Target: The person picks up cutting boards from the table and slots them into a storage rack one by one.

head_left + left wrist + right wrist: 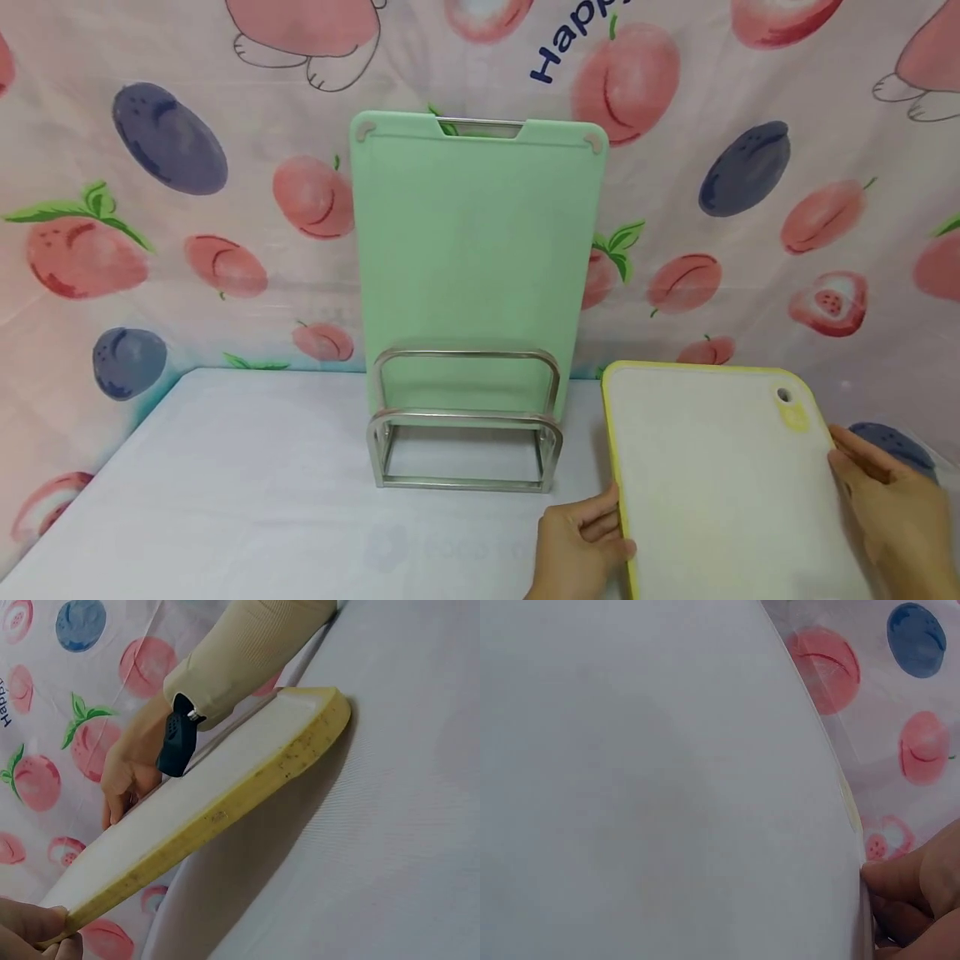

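A white cutting board (727, 483) with a yellow rim and a small hole in one corner is tilted up at the right of the head view. My left hand (581, 542) pinches its left edge, thumb on the white face. On the opposite edge, my right hand (892, 500) grips the board between thumb and fingers. In the left wrist view the board's near end (330, 712) meets the white cloth. A green cutting board (480, 250) stands upright in a metal rack (465, 417), left of both hands.
White cloth (225, 483) covers the table under the rack. Behind it hangs a fruit-patterned curtain (465, 50). The rack's front slot, ahead of the green board, holds nothing. A dark wrist device (178, 742) sits at the right sleeve.
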`<control>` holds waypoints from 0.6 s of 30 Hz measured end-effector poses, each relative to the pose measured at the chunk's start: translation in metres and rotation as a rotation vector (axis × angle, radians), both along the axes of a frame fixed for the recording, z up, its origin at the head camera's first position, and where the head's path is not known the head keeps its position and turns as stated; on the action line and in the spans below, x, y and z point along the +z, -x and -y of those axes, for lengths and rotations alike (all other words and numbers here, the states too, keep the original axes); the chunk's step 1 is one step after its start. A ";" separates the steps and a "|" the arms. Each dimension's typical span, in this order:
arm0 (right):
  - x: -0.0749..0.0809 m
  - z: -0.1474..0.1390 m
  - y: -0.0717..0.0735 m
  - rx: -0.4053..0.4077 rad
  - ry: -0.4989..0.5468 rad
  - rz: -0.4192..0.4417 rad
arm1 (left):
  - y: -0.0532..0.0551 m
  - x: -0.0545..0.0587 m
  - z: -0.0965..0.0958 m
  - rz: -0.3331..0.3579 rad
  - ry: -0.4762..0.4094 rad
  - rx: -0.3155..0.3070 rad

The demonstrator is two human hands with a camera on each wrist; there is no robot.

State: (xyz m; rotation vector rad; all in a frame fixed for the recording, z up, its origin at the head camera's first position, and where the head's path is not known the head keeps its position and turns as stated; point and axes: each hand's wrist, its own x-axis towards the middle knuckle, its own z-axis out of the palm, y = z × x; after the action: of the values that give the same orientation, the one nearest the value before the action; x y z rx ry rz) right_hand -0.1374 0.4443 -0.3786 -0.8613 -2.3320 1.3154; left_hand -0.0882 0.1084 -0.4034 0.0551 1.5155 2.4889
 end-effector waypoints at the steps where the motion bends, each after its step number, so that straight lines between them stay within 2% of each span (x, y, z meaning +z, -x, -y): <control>1: 0.003 0.001 0.003 -0.022 -0.026 0.041 | 0.001 0.000 0.001 -0.016 -0.001 -0.004; 2: 0.005 0.003 0.004 -0.035 -0.037 0.054 | 0.002 0.001 0.001 -0.034 -0.003 -0.007; 4: 0.009 0.004 0.007 -0.042 -0.003 0.020 | 0.005 0.002 0.002 -0.064 -0.004 -0.006; 10: 0.018 0.009 0.012 -0.061 0.227 -0.219 | 0.010 0.008 0.002 -0.114 0.006 0.031; 15: 0.021 0.014 0.017 -0.096 0.351 -0.334 | 0.012 0.010 0.002 -0.130 0.004 0.052; 18: 0.023 0.017 0.018 -0.117 0.390 -0.370 | 0.014 0.012 0.001 -0.149 0.005 0.061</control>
State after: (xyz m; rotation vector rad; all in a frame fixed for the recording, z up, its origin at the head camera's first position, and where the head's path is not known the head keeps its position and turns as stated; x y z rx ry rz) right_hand -0.1558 0.4277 -0.3561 -0.7671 -1.7495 1.7390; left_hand -0.1021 0.1069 -0.3917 0.1998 1.6033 2.5800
